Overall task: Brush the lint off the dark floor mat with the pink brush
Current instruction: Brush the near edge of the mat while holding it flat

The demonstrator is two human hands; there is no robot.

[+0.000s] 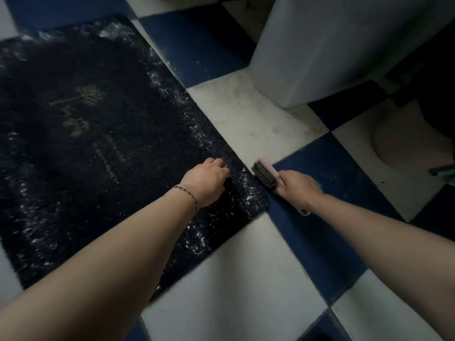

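two hands: right hand (299, 187) grips pink brush (267, 174), left hand (205, 182) pinching linty mat (86, 134), checkered tile.

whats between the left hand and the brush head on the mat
In the head view, only a lint-speckled strip of the dark mat by its right edge lies between the left hand and the pink brush, gripped by the right hand.

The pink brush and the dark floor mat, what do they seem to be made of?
Pink brush: probably matte plastic body, smooth and even pink, with stiff dark bristles; fibre unclear.
Dark floor mat: likely synthetic pile textile, rough fuzzy surface holding white lint.
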